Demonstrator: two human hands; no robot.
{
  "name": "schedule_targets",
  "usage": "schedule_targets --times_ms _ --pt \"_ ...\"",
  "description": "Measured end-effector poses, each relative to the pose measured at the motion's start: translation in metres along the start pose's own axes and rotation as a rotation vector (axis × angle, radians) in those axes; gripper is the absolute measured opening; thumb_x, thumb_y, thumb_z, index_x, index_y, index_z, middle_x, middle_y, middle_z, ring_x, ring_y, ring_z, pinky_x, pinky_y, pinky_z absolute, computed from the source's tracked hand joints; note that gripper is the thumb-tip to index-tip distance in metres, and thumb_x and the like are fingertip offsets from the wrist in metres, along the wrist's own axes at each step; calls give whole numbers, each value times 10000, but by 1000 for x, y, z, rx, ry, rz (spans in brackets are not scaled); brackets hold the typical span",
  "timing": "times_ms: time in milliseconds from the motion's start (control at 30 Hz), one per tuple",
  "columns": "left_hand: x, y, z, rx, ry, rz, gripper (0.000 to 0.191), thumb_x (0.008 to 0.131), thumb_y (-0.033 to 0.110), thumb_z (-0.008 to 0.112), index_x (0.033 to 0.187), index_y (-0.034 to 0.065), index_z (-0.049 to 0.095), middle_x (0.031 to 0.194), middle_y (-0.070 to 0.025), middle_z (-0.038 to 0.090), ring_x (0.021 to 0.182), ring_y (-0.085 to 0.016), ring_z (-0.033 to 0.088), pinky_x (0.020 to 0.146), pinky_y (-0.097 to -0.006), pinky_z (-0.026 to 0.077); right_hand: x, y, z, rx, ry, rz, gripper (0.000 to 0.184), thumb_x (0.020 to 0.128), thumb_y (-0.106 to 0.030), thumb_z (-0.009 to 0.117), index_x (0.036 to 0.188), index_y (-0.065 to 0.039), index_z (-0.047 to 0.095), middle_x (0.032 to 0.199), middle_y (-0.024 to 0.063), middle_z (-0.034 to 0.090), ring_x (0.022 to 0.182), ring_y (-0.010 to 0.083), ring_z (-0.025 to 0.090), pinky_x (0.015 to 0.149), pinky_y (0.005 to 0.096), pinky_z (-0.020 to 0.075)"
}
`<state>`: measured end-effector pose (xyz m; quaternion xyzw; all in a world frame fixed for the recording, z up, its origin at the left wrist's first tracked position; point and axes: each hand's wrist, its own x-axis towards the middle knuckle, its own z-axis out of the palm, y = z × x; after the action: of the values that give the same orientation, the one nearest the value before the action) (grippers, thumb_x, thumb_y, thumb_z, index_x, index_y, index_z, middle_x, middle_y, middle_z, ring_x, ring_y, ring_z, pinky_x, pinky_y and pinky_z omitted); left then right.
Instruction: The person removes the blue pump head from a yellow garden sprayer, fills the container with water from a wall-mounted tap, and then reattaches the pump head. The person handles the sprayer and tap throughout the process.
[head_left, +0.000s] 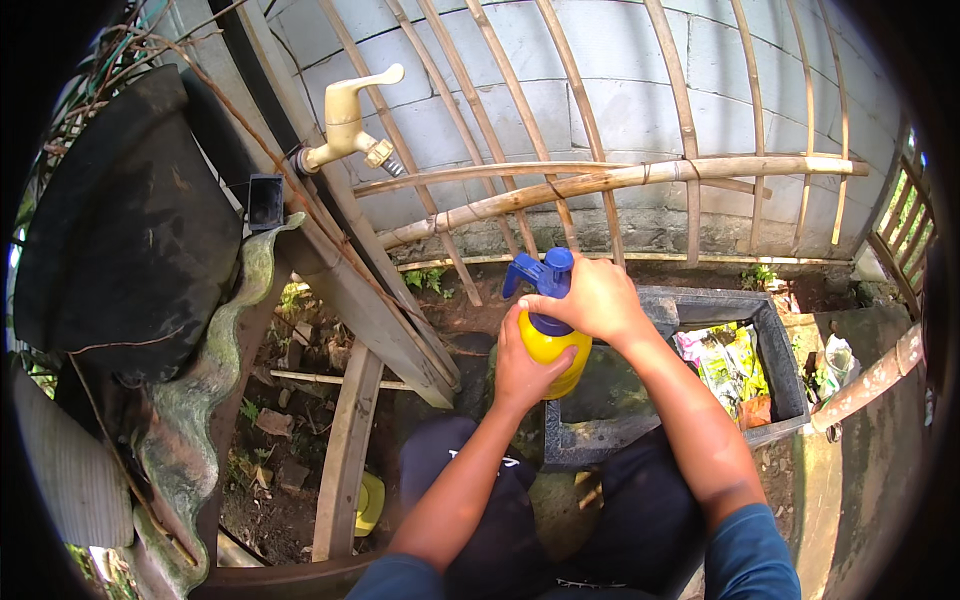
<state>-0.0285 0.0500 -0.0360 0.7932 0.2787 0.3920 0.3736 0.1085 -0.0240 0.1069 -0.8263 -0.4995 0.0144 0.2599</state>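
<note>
A pressure sprayer with a yellow bottle (546, 349) and a blue pump head (553, 277) is held in front of me, above the ground. My left hand (517, 360) wraps around the yellow bottle, with its thumb across the front. Around the collar of the blue head my right hand (600, 296) is closed, its thumb pointing left. The blue trigger lever points to the left. Up and to the left of the sprayer, a cream plastic tap (344, 120) sticks out from a post. Part of the bottle is hidden by my fingers.
A dark stone basin (787, 360) with colourful plastic packets (724, 367) stands at the right. Bamboo poles (525, 196) lean along a grey block wall (622, 112). Left are a black tub (127, 225), a mossy corrugated sheet (187, 397) and a concrete post (352, 322). A pale pipe (870, 379) lies far right.
</note>
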Motion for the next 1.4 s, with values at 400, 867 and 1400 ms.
schedule_targets --times_ms 400,867,1400 --pt "41 -15 -36 -317 -512 -66 1050 681 309 1034 1553 74 497 1477 -147 615 1415 -290 572 1189 -446 445 16 46 -30 308 -227 -645 1009 703 -507 976 1561 -150 580 1659 147 471 1588 426 316 1306 549 309" --pt "32 -8 -18 -223 -484 134 931 684 314 1019 1466 74 575 1401 -109 659 1328 -264 628 1144 -414 477 12 61 10 127 198 -950 982 465 -860 849 986 -56 632 1036 59 571 966 331 537 761 444 551" --pt "15 -36 -33 -618 -422 -134 626 969 263 829 1484 8 583 1457 -126 631 1362 -239 582 1172 -407 433 -13 4 33 -205 369 -405 889 681 -842 791 936 6 708 930 155 668 978 367 648 962 459 550"
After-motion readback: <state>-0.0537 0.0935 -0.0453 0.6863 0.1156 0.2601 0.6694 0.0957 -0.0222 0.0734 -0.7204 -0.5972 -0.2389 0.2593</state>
